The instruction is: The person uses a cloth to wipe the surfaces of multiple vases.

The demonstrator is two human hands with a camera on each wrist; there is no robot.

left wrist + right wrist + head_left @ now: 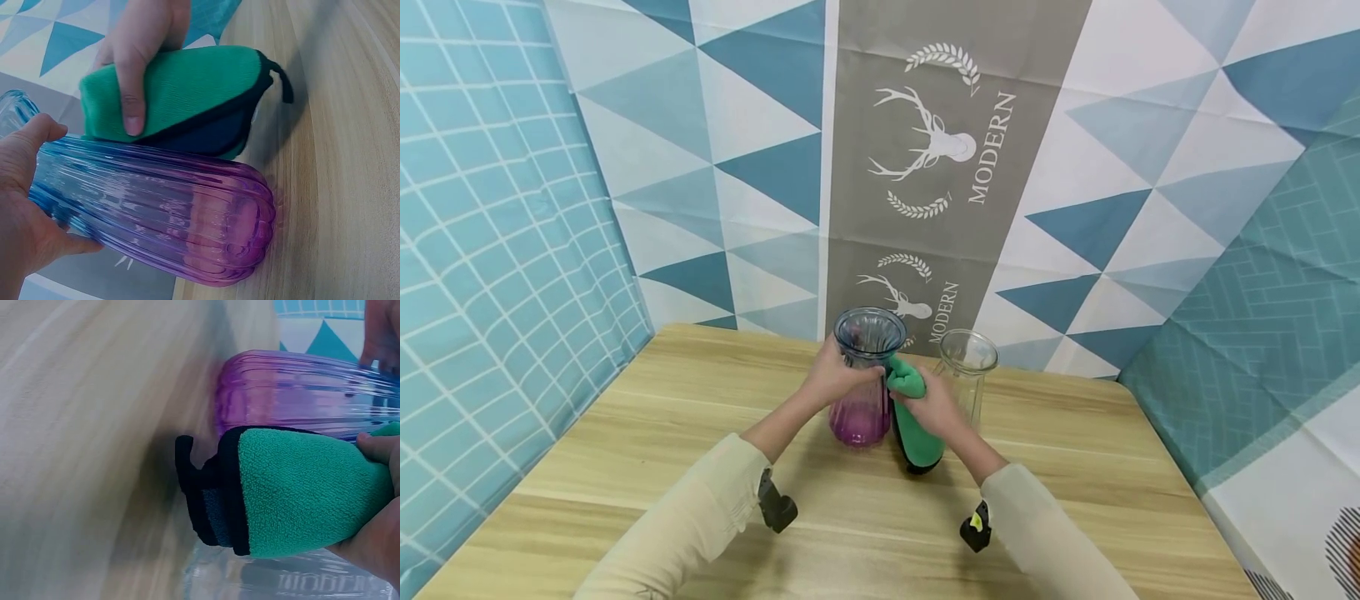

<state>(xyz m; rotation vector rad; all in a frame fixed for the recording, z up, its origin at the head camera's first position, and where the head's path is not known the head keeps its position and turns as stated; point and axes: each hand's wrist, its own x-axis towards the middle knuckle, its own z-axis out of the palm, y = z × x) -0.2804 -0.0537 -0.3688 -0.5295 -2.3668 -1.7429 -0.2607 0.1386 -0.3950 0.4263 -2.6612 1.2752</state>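
Observation:
A ribbed glass vase (859, 421), blue at the top and fading to purple at its base, stands upright on the wooden table. My left hand (837, 375) grips it just below the flared rim, thumb and fingers on opposite sides. My right hand (936, 404) holds a folded green cleaning cloth (306, 487) with dark edging and a small black loop. The cloth lies against the vase's right side, its upper part bunched up near the vase's neck. In the left wrist view the right thumb presses on the green cloth (200, 90).
A clear glass vase (972, 354) stands just right of the right hand, partly hidden behind it. The wooden table (842, 533) runs back to a patterned wall covering (760, 208) close behind both vases. Blue tiled sheeting (497, 250) borders the left side.

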